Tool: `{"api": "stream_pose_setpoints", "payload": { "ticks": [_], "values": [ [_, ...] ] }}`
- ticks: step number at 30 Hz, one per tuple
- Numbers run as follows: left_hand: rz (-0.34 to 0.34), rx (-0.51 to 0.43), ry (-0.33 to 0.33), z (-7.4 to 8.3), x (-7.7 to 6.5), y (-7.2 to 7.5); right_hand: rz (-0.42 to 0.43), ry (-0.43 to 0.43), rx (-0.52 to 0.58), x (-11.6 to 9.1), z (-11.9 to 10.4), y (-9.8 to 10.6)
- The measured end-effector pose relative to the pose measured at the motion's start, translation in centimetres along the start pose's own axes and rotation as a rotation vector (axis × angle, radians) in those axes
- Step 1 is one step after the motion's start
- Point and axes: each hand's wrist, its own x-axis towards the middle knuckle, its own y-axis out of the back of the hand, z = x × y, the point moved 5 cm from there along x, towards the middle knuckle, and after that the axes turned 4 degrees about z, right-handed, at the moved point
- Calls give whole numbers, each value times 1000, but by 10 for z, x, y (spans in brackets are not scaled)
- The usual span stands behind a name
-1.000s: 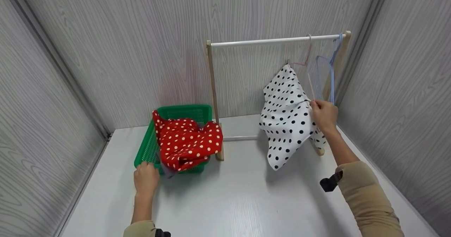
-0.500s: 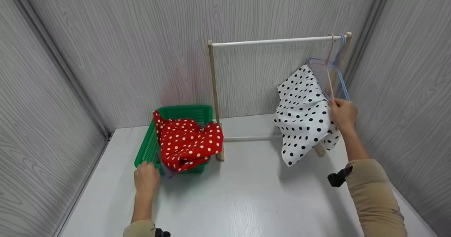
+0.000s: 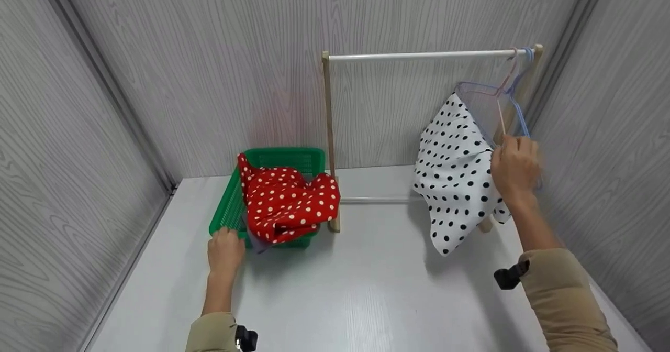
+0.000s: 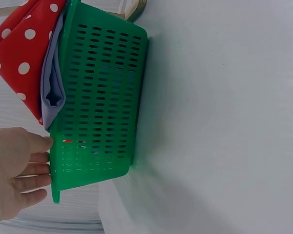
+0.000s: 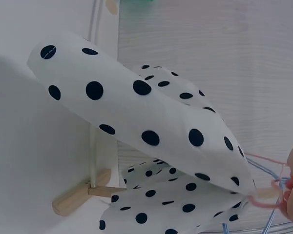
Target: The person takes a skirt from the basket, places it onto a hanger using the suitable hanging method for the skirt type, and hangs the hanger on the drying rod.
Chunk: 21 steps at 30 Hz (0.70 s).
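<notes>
A white cloth with black dots (image 3: 455, 168) hangs at a slant from a thin pink hanger (image 3: 501, 113) on the rack's top rod. My right hand (image 3: 517, 166) holds the pink hanger low on its right side, beside the cloth's edge. In the right wrist view, the pink hanger (image 5: 263, 202) meets the fingers at the right edge. Blue hangers (image 3: 518, 103) hang close by at the rod's right end. My left hand (image 3: 226, 250) grips the near left rim of a green basket (image 4: 95, 107). A red cloth with white dots (image 3: 293, 200) lies heaped in the basket.
The rack has wooden posts (image 3: 328, 116) and a white top rod (image 3: 419, 56). A greyish-purple cloth (image 4: 52, 83) pokes over the basket rim beneath the red one. Wood-grain walls (image 3: 251, 69) enclose the white table (image 3: 335, 294).
My right hand has moved right, and the pink hanger with the dotted cloth has slid along the rod up to the blue hangers. My left hand stays on the basket. The head view has shifted slightly.
</notes>
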Motion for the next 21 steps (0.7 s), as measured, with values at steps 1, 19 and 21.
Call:
{"api": "stream_pose_setpoints", "payload": {
  "ticks": [1,19,21],
  "values": [
    [6,-2,-8,0,1,0,54,50,22,0,-9,1],
    [-16,2,-5,-5,2,0,-238,612,449,-72,-216,-62],
    [-21,3,-2,-4,2,1,-309,634,464,-85,-233,-71]
  ]
}}
